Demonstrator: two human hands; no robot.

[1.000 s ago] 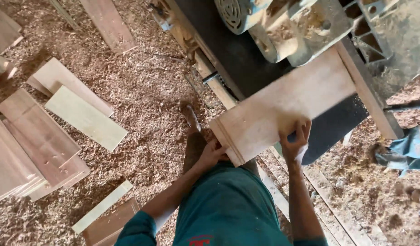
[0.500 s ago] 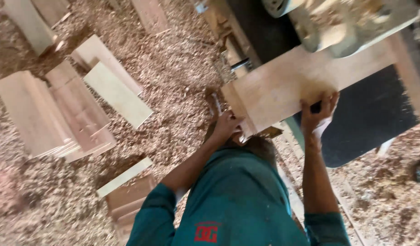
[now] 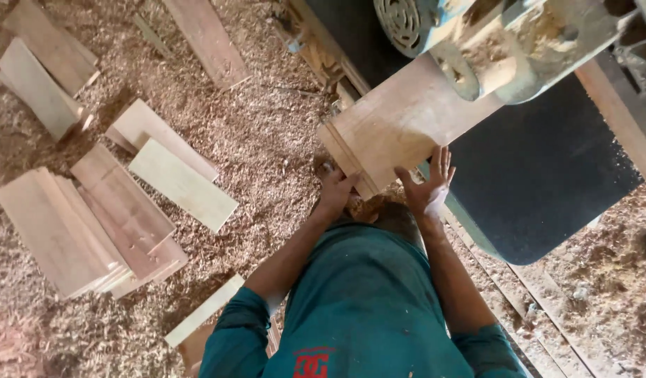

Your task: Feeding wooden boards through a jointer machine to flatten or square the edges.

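A pale wooden board (image 3: 400, 122) lies on the dark machine table (image 3: 547, 175), its far end under the machine's grey-blue housing (image 3: 505, 42). My left hand (image 3: 335, 190) presses on the board's near corner and end edge. My right hand (image 3: 429, 183) lies flat on the board's near right edge, fingers spread. Neither hand wraps around the board. My teal shirt (image 3: 365, 308) fills the bottom of the view.
Sawdust covers the floor (image 3: 267, 126). Cut boards lie to the left: a stack (image 3: 78, 231), a light plank (image 3: 183, 183), others at top left (image 3: 39, 77) and a strip (image 3: 204, 308) by my left arm. A wooden rail (image 3: 617, 119) borders the table at right.
The view has shifted. The board has slid further under the machine housing, and both hands stay at its near end; the right hand's fingers have spread flatter.
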